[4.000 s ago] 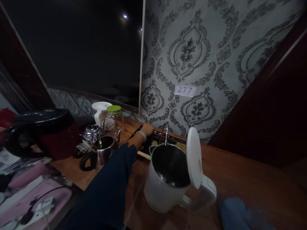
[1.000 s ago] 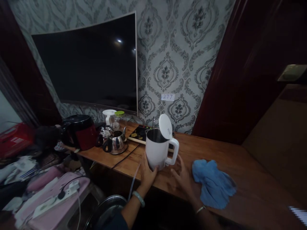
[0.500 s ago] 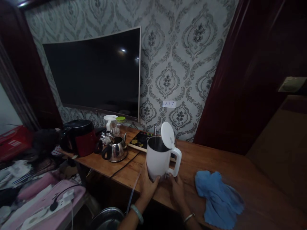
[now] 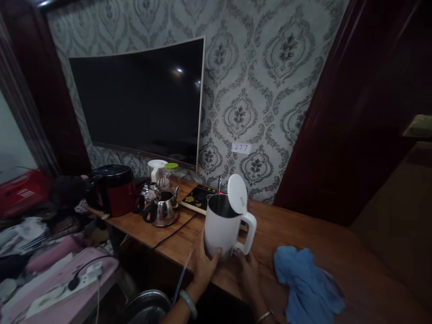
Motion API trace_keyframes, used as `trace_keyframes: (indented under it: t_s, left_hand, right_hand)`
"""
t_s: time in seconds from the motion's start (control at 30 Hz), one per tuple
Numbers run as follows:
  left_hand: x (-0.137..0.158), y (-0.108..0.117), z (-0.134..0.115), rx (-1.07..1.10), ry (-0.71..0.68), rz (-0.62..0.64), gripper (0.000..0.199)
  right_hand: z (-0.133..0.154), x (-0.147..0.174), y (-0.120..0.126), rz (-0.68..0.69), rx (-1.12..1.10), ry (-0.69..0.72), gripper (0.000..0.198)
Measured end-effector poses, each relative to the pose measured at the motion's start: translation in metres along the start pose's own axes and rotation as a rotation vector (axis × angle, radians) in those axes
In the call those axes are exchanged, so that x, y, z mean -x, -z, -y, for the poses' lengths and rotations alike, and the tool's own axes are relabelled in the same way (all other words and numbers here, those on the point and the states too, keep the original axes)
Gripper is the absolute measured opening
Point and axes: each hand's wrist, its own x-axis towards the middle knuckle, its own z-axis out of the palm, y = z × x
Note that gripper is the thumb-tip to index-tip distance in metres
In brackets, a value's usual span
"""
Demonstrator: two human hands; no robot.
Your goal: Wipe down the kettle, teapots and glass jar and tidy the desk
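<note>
The left hand (image 4: 205, 266) and right hand (image 4: 249, 273) hold a tall, round white kettle (image 4: 220, 231) near its bottom; crumpled blue cloth (image 4: 307, 281) lies at its four o'clock.

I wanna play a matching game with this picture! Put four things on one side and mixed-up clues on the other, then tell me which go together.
Things:
1. electric kettle
2. cloth
3. jar
4. metal teapot

Clues:
A. topped with a green lid
B. white, touched by the left hand and the right hand
C. shiny silver with a black handle
D. blue and crumpled on the table

Right pairs: 1-B, 2-D, 3-A, 4-C
</note>
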Motion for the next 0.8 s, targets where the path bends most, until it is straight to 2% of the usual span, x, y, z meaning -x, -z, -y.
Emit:
trace_keyframes:
  t_s: [0.13,0.47,0.8]
  left_hand:
    - [0.0007,-0.0006,0.0012,-0.034,-0.031,-0.032,0.076]
    - [-0.0009,-0.0021,-0.0006,-0.034,-0.051,-0.035,0.079]
    - [-0.0016,-0.0005,-0.0023,-0.013,-0.004,-0.014,0.078]
  right_hand:
    - [0.0058,0.0019,0.0000,-0.002,0.022,-0.045,0.055]
    - [0.0079,0.0013,-0.0004,-0.015,0.071,-0.008,0.055]
    - [0.0095,0.0039,-0.0009,0.008,0.069,-0.019,0.056]
